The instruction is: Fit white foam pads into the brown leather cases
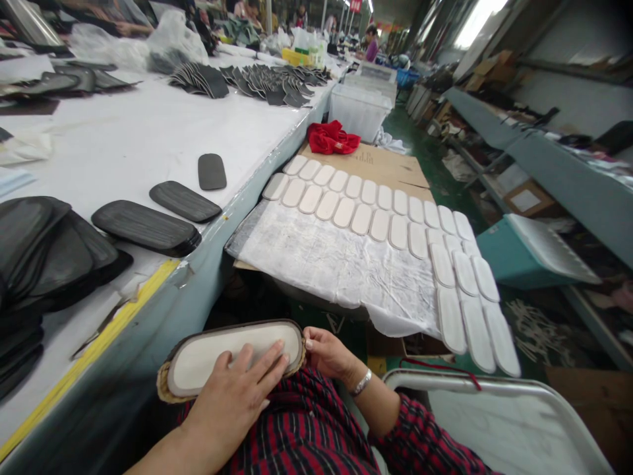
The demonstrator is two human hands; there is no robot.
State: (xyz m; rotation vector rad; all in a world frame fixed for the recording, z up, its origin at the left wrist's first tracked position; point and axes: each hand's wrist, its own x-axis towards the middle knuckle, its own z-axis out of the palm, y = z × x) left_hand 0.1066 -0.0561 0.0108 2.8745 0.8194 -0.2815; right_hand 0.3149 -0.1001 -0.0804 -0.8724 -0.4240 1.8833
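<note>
Just above my lap lies an oval panel (208,359) with a cream face, a grey border and a tan, braided-looking edge. My left hand (242,379) rests flat on its face, fingers spread. At the panel's right end, my right hand (324,353) pinches the rim between thumb and fingers; a metal band circles that wrist. On the table to the left, close to the panel, are a stack of dark oval pieces (143,224), another dark oval piece (185,201) and a smaller dark rounded piece (212,171).
White oval pieces (361,218) lie in rows on a cloth-covered board (321,257) ahead. A red cloth (332,138) and plastic bins (359,109) are beyond. Yellow tape (93,353) runs along the table edge. A metal-rimmed tray (494,379) stands at right, near my arm.
</note>
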